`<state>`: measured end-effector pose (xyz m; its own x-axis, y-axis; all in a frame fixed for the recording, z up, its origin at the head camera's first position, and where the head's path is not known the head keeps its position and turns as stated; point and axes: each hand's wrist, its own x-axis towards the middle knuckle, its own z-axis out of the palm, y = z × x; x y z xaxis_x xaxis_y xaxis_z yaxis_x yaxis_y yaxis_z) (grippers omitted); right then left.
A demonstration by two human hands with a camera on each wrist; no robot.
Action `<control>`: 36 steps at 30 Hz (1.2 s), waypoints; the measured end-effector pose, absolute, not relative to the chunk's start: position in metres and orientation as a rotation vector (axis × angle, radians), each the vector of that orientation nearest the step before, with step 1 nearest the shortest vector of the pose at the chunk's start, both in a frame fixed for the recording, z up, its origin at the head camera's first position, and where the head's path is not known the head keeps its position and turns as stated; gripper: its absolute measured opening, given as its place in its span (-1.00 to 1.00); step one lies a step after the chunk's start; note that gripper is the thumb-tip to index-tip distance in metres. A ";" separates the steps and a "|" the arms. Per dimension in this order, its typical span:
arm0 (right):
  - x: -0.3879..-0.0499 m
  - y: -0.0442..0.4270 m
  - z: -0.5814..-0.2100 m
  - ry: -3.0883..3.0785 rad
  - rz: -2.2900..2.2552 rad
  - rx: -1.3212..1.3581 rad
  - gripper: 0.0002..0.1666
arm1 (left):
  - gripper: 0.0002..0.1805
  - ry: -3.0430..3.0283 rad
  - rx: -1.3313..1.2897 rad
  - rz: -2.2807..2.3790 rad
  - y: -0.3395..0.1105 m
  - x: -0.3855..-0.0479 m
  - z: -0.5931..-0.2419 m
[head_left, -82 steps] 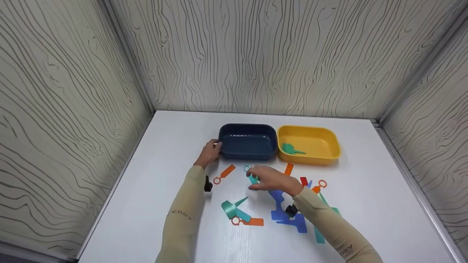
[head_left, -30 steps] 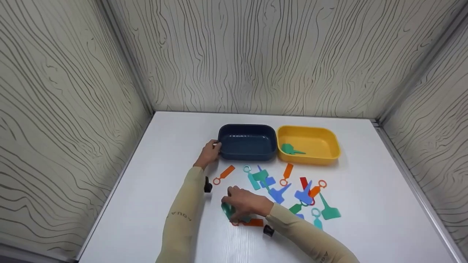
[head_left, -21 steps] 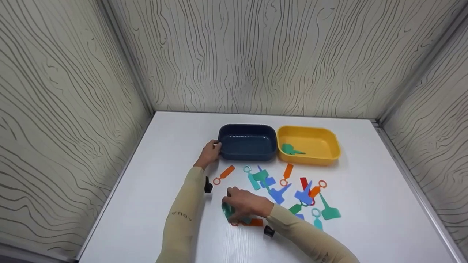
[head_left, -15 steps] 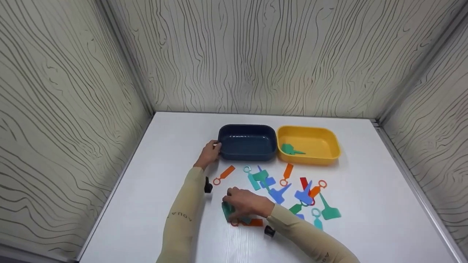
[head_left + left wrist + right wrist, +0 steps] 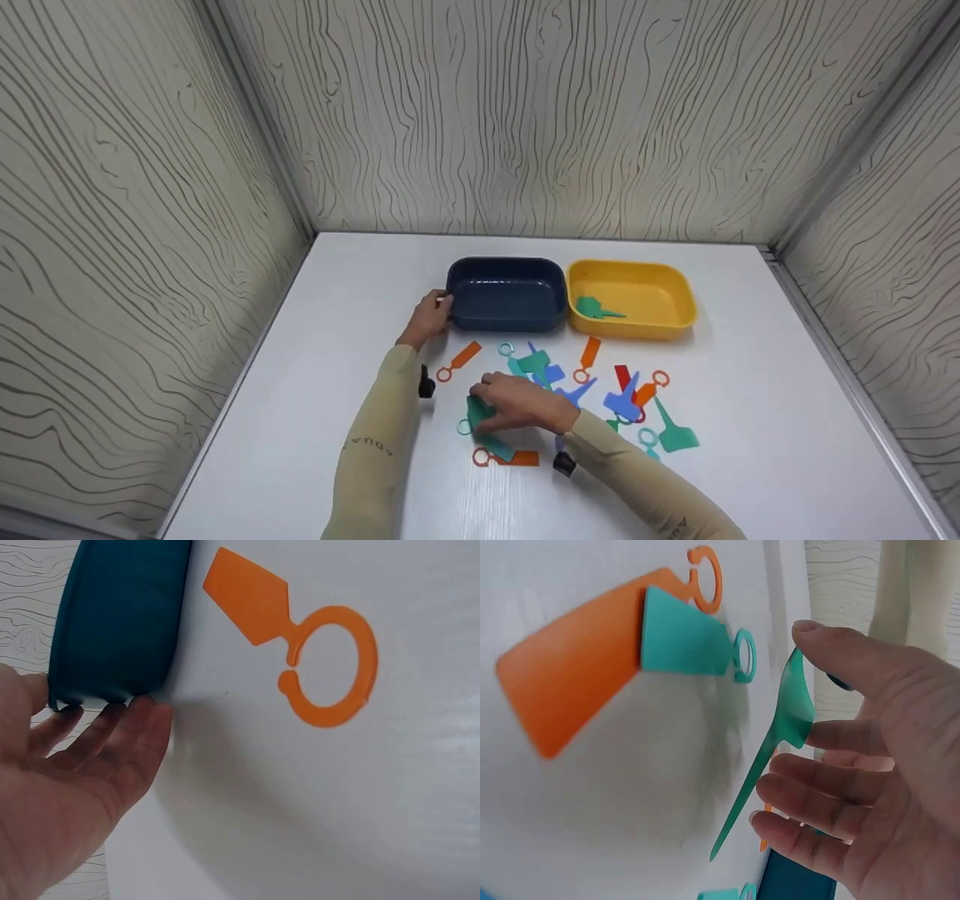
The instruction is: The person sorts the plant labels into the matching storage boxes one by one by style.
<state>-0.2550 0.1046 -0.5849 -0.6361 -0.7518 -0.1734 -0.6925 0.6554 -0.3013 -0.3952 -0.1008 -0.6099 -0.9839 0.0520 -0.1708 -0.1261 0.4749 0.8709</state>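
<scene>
My right hand (image 5: 517, 401) pinches a green T-shaped plant label (image 5: 795, 709) between thumb and fingers, its pointed stem hanging down beside the fingertips. Just under it, a turquoise ring tag (image 5: 682, 634) partly overlaps an orange ring tag (image 5: 570, 664) on the table. At the dark blue tray (image 5: 506, 326), my left hand (image 5: 430, 319) holds the left end. In the left wrist view, its fingertips touch the tray's outer wall and the thumb is at the rim, its tip hidden. Another orange ring tag (image 5: 251, 596) lies close to this hand.
A yellow tray (image 5: 637, 330) stands right against the blue one, with a green label (image 5: 590, 306) inside. Several blue, green, turquoise, orange and red tags lie scattered in front, including a green label (image 5: 679, 437) and a blue label (image 5: 622, 405). Wood-patterned panels (image 5: 510, 120) enclose the table.
My right hand came down to the green label near the front, took hold of it and lifted it slightly up and away, uncovering the turquoise tag's ring. My left hand stayed at the blue tray.
</scene>
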 end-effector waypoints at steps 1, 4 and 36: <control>-0.256 0.107 -0.584 2.592 -0.309 -1.149 -0.29 | -0.50 2.541 -0.070 1.525 -0.101 -0.395 -0.609; -0.262 0.115 -0.581 2.598 -0.329 -1.125 -0.29 | -0.49 2.535 -0.086 1.519 -0.101 -0.394 -0.608; -0.338 0.246 -0.511 2.900 -0.497 -0.663 -0.15 | -0.51 2.534 -0.082 1.507 -0.099 -0.393 -0.608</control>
<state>-0.3380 0.2460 -0.5110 -0.8959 -0.4416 -0.0481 -0.4004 0.8497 -0.3430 -0.3929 -0.0987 -0.6078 -0.9801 0.0502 -0.1919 -0.1447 0.4811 0.8647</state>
